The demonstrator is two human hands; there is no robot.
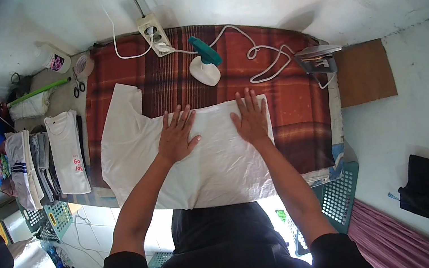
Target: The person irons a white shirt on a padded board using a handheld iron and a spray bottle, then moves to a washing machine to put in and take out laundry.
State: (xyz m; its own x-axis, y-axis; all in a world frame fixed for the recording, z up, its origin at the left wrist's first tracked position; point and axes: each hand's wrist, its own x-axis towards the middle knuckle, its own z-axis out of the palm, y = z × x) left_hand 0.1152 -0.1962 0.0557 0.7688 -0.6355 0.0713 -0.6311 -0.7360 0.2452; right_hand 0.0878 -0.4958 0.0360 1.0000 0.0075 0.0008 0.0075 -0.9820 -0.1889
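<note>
A white short-sleeved shirt (210, 156) lies spread on a red and brown patterned cloth (304, 139), its sleeve towards the left and its lower part over the near edge. My left hand (176, 136) rests palm down on the shirt near its far edge, fingers apart. Flat on the shirt's right end is my right hand (251, 118), fingers pointing away from me. Beyond the hands stands a white spray bottle (204, 71) with a green trigger head. A clothes iron (316, 62) with a pale cord sits at the far right corner of the cloth.
A power strip (154, 35) holds plugs at the back. Folded clothes (67, 153) are at the left, near scissors (78, 88), a tape roll (83, 66) and a white tub (55, 61). A brown board (365, 73) is at the right, with a green plastic basket (342, 197) below.
</note>
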